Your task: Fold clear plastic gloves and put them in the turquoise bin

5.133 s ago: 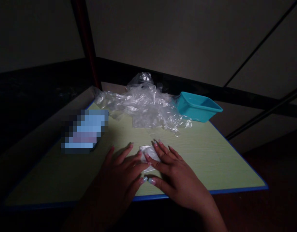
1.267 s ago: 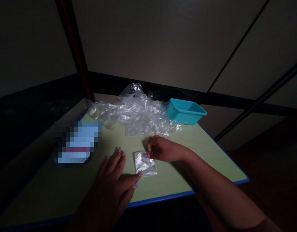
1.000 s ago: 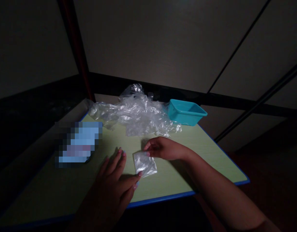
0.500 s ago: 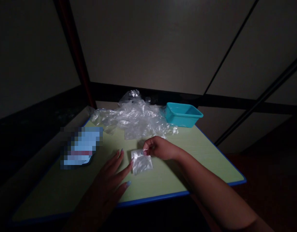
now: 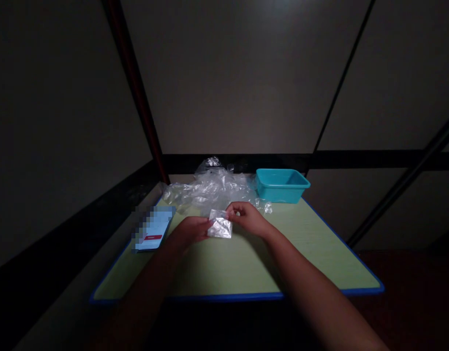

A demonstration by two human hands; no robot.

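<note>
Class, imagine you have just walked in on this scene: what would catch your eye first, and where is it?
The eye lands on the small folded clear plastic bag at the middle of the pale green table, pinched between the left hand and right hand. Behind it lies a crumpled heap of clear plastic bags, with a teal plastic tub at the far right corner. A blurred blue item lies at the left edge.

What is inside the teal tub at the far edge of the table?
Only the tub's inner walls near the rim show, and nothing rises above the rim. Its floor is hidden by the near wall, so contents cannot be judged.
</note>
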